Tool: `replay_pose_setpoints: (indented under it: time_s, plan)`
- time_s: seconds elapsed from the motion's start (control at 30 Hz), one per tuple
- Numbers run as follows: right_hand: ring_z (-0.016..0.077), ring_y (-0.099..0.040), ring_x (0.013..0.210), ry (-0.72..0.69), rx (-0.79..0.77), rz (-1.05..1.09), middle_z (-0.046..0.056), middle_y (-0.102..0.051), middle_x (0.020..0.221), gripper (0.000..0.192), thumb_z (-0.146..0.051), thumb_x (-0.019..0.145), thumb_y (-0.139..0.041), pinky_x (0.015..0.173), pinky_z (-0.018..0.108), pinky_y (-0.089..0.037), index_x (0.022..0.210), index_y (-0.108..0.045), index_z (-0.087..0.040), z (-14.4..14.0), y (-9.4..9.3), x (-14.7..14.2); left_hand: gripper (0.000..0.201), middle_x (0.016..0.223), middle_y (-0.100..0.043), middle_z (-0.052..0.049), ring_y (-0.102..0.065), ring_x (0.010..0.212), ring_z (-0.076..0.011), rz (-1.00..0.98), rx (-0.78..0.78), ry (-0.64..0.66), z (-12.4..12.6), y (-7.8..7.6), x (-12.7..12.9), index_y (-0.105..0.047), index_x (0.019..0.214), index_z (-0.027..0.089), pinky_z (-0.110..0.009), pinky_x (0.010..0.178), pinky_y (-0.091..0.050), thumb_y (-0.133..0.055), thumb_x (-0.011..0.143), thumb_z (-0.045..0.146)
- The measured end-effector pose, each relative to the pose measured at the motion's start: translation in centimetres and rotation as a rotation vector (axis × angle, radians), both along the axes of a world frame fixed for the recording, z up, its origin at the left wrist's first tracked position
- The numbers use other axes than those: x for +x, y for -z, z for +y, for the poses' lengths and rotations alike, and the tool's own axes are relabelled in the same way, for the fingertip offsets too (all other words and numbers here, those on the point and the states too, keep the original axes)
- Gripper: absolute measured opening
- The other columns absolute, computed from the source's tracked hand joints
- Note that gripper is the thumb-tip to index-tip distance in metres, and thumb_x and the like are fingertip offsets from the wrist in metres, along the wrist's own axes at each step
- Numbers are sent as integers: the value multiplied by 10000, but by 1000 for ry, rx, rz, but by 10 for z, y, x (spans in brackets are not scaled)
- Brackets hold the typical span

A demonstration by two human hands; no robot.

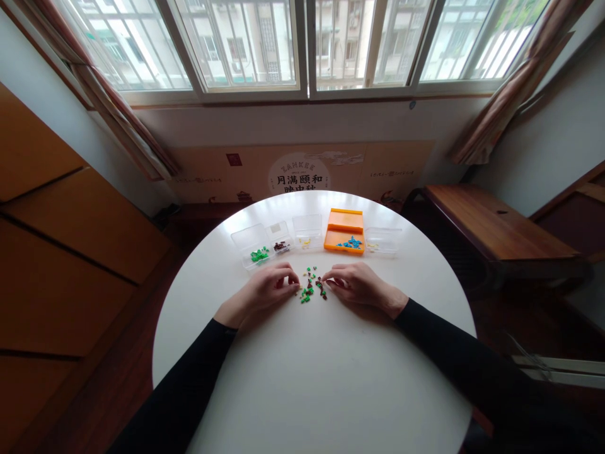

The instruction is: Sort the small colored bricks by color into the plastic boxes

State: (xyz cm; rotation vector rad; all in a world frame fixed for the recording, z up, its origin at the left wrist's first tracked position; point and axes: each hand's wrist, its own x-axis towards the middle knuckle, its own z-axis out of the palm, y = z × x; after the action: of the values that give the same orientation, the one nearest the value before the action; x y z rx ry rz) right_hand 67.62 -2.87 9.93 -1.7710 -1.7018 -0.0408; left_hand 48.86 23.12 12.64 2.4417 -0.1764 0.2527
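Note:
A loose pile of small green, brown and yellow plastic pieces (pixel 307 293) lies on the white round table (pixel 302 366), between my two hands. My left hand (pixel 274 284) rests at the pile's left side, thumb and fingers curled together in a pinch. From the right, my right hand (pixel 353 282) reaches the brown and green pieces with its fingertips, also pinched. Whatever either hand holds is too small to make out. Behind the hands, green pieces (pixel 259 255), brown pieces (pixel 282 246) and blue pieces (pixel 350 243) sit in separate boxes.
Open clear plastic boxes (pixel 248 238) and an open orange box (pixel 345 221) stand in a row toward the table's far edge. The rightmost clear box (pixel 388 241) holds a few pale pieces. A wooden bench (pixel 501 221) stands at right, windows (pixel 246 44) beyond.

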Motion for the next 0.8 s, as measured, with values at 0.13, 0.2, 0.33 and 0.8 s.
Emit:
replay_pose_setpoints:
  time_s: [0.13,0.2,0.33,0.8]
  plan:
    - [119,-604,645,-8,36,-18,-8,-749,829,160,-211,1037,-707,632,250,-376,1147,-818,-244,-1,2,1,202,982,-699,-36,-552,721,-114,-22,-35,-27,-3,3,2,-775,1004,191,-248,679,-439,-691,1076,359]
    - [116,-593,636,-10,63,-25,-10,-739,828,152,-253,1052,-710,632,250,-378,1179,-792,-235,0,4,1,232,984,-696,-40,-540,733,-119,-27,-70,-40,-6,6,5,-768,999,184,-250,679,-428,-676,1088,378]
    - [114,-584,625,-32,123,-48,-9,-737,841,215,-391,1075,-741,630,248,-394,1202,-744,-217,1,5,-1,305,976,-689,-44,-530,736,-121,7,-184,-7,-15,11,11,-781,1021,175,-252,677,-427,-698,1085,462]
    - [125,-674,708,-91,176,-242,13,-794,925,169,-332,1158,-635,665,283,-442,1182,-786,-262,3,8,-8,361,906,-678,-35,-538,712,-120,56,-331,26,-39,2,11,-757,991,162,-252,664,-431,-676,1100,497]
